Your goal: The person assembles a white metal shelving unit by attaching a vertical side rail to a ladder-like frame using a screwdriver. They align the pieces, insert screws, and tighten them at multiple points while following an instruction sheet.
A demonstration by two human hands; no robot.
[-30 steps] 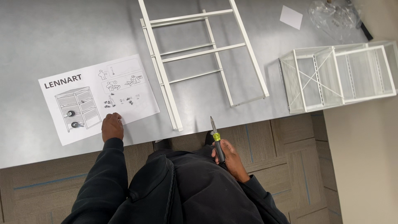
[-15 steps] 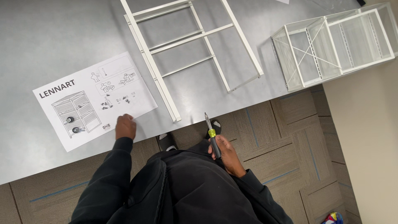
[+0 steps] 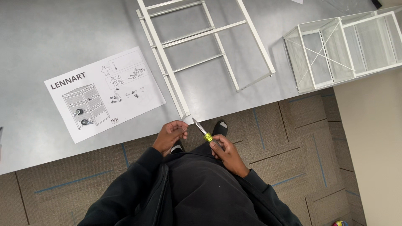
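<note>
1. Right hand (image 3: 228, 152) closed round a yellow-handled screwdriver (image 3: 204, 133), tip raised toward the table edge, apparently kept ready.
2. Left hand (image 3: 171, 134) loosely curled just beside the tip; contents cannot be told.
3. White frame (image 3: 201, 50), instruction sheet (image 3: 104, 92) and wire basket unit (image 3: 347, 46) lie spread on the grey table (image 3: 50, 33).
4. Carpet tiles (image 3: 293, 138) below.

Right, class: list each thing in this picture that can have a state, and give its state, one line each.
Screwdriver: held in right hand, tip up.
Left hand: curled, off the table.
Instruction sheet: flat, face up.
White frame: lying flat.
Mesh drawer: assembled, on its side.
</note>
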